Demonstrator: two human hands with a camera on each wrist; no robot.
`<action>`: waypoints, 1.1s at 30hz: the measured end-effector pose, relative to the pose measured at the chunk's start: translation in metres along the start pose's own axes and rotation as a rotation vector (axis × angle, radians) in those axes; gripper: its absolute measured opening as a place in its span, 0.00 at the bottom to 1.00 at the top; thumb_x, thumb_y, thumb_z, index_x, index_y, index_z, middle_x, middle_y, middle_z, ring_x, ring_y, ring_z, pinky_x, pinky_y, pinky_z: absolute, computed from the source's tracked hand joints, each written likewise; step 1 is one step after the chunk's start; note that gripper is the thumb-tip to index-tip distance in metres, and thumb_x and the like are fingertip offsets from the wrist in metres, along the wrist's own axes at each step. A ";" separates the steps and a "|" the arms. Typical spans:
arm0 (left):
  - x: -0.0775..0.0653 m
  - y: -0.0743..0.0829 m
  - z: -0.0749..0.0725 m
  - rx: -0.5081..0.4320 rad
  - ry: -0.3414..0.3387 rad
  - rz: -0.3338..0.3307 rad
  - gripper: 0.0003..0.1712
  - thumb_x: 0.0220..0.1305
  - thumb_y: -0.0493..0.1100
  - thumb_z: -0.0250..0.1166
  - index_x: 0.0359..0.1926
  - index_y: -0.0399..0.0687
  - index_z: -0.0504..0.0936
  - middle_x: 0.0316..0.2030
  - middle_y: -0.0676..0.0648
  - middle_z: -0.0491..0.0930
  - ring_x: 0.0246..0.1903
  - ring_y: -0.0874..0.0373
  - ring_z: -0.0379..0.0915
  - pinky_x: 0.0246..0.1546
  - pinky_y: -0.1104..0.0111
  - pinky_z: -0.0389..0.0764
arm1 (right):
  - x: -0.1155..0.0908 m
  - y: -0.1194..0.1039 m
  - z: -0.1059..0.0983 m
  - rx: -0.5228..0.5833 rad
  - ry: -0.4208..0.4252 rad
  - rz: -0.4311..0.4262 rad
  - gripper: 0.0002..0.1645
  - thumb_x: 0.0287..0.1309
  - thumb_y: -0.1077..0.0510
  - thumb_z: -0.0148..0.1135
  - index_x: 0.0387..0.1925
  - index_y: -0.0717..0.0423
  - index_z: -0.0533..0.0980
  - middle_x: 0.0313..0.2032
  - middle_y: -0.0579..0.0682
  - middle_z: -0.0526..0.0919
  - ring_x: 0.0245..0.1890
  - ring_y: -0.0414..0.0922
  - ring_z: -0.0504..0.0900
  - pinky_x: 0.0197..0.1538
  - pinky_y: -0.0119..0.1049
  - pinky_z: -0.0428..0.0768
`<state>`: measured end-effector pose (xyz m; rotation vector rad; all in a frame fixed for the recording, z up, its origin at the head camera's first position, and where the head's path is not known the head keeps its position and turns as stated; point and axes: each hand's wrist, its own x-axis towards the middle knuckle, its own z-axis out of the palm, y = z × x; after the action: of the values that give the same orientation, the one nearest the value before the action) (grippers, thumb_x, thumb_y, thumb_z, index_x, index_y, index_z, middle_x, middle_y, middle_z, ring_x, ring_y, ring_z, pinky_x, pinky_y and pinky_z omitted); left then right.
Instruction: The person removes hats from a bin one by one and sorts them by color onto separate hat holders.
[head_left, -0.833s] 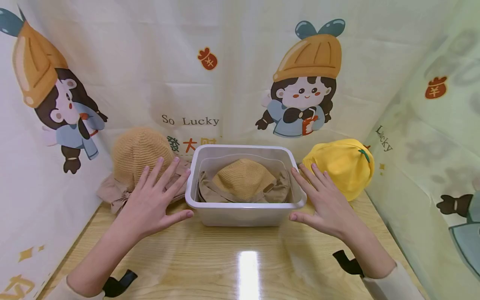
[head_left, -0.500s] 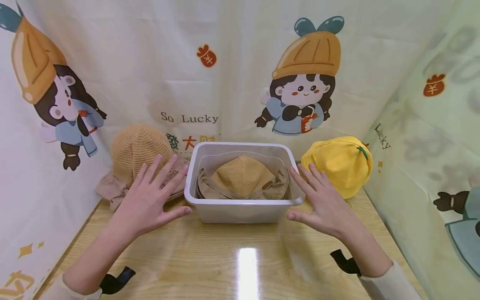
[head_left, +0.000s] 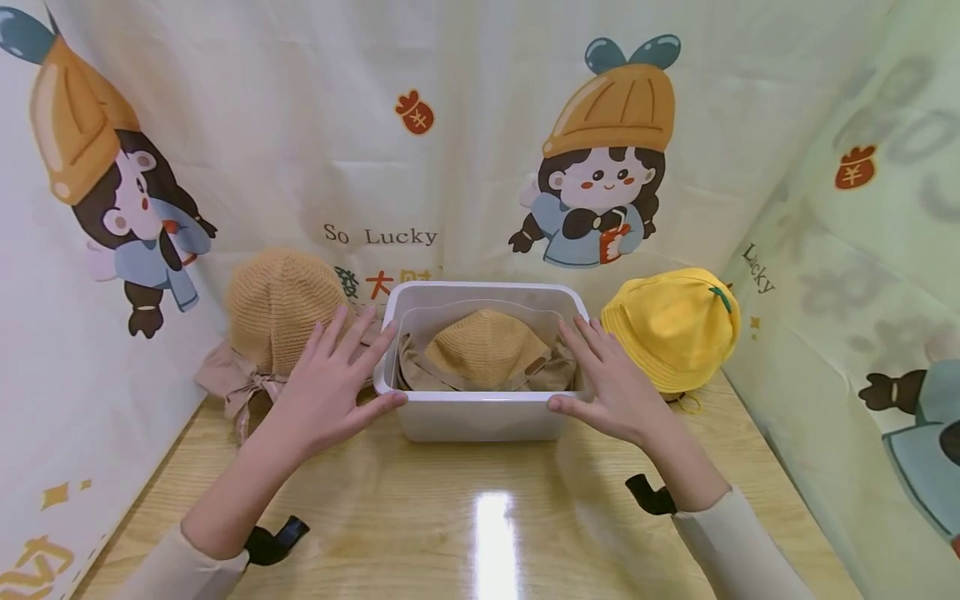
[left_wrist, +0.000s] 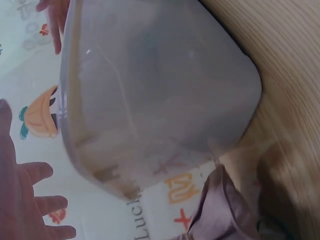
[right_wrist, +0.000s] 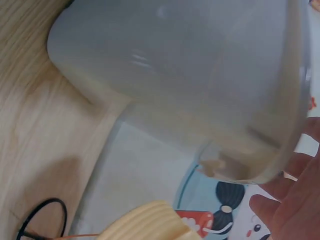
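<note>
A pale plastic bin [head_left: 480,417] stands on the table with a folded straw-and-brown-cloth hat [head_left: 486,348] inside. My left hand [head_left: 326,392], fingers straight and spread, hovers by the bin's left rim. The left wrist view shows this hand [left_wrist: 25,192] apart from the bin wall [left_wrist: 165,75]. At the right rim is my right hand [head_left: 611,379], also with straight fingers. In the right wrist view its fingers [right_wrist: 275,187] lie close to the rim of the bin [right_wrist: 175,65]; whether they touch it I cannot tell. Neither hand holds anything.
Left of the bin stands a straw sun hat [head_left: 281,304] with a brown cloth brim and bow. A yellow hat [head_left: 671,325] with a green leaf tab sits to the right. Behind hangs a printed cloth backdrop [head_left: 480,167]. Wooden tabletop [head_left: 420,517] lies in front.
Both hands have moved inward to the bin's two side rims, the right hand farther left and slightly up. The bin and hats stay where they were; the head view shifts slightly.
</note>
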<state>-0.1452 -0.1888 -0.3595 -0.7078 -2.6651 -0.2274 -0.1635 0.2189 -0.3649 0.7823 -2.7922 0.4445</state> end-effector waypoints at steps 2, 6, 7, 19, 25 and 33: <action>0.008 0.002 0.008 -0.022 -0.031 -0.019 0.48 0.67 0.74 0.51 0.80 0.61 0.49 0.80 0.46 0.39 0.78 0.39 0.29 0.72 0.38 0.43 | 0.006 0.004 0.003 0.007 -0.012 0.023 0.62 0.54 0.26 0.62 0.80 0.34 0.41 0.79 0.54 0.44 0.78 0.59 0.42 0.75 0.60 0.49; 0.025 0.005 0.023 -0.056 -0.093 -0.046 0.46 0.70 0.73 0.45 0.80 0.61 0.45 0.79 0.39 0.40 0.77 0.36 0.30 0.72 0.38 0.44 | 0.016 0.012 0.012 0.014 -0.075 0.081 0.61 0.55 0.24 0.58 0.79 0.33 0.39 0.79 0.57 0.40 0.78 0.60 0.37 0.74 0.63 0.47; 0.029 0.006 0.027 -0.065 -0.113 -0.050 0.46 0.71 0.73 0.44 0.80 0.60 0.44 0.79 0.36 0.40 0.77 0.36 0.30 0.72 0.37 0.44 | 0.018 0.013 0.014 0.015 -0.094 0.100 0.61 0.55 0.23 0.57 0.79 0.33 0.38 0.79 0.59 0.39 0.78 0.61 0.35 0.73 0.64 0.47; 0.033 0.014 0.045 -0.106 -0.212 -0.147 0.50 0.66 0.79 0.42 0.80 0.64 0.45 0.77 0.30 0.32 0.76 0.36 0.25 0.73 0.41 0.41 | 0.019 0.008 0.025 -0.016 -0.127 0.192 0.68 0.50 0.16 0.53 0.80 0.44 0.41 0.77 0.67 0.34 0.78 0.60 0.30 0.72 0.64 0.55; 0.034 0.013 0.047 -0.092 -0.161 -0.139 0.46 0.66 0.77 0.45 0.79 0.66 0.52 0.77 0.28 0.37 0.76 0.33 0.27 0.73 0.40 0.43 | 0.023 0.010 0.027 -0.021 -0.104 0.178 0.69 0.50 0.16 0.53 0.80 0.48 0.41 0.77 0.67 0.37 0.78 0.59 0.32 0.74 0.61 0.51; 0.030 0.018 0.053 -0.126 -0.127 -0.142 0.43 0.66 0.76 0.48 0.77 0.71 0.57 0.77 0.29 0.38 0.76 0.32 0.28 0.72 0.39 0.44 | 0.014 0.010 0.031 0.035 -0.060 0.201 0.73 0.46 0.16 0.58 0.80 0.48 0.39 0.78 0.63 0.38 0.79 0.58 0.35 0.74 0.61 0.51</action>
<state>-0.1770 -0.1469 -0.3946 -0.5892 -2.8461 -0.4035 -0.1846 0.2097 -0.3920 0.5319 -2.9401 0.5126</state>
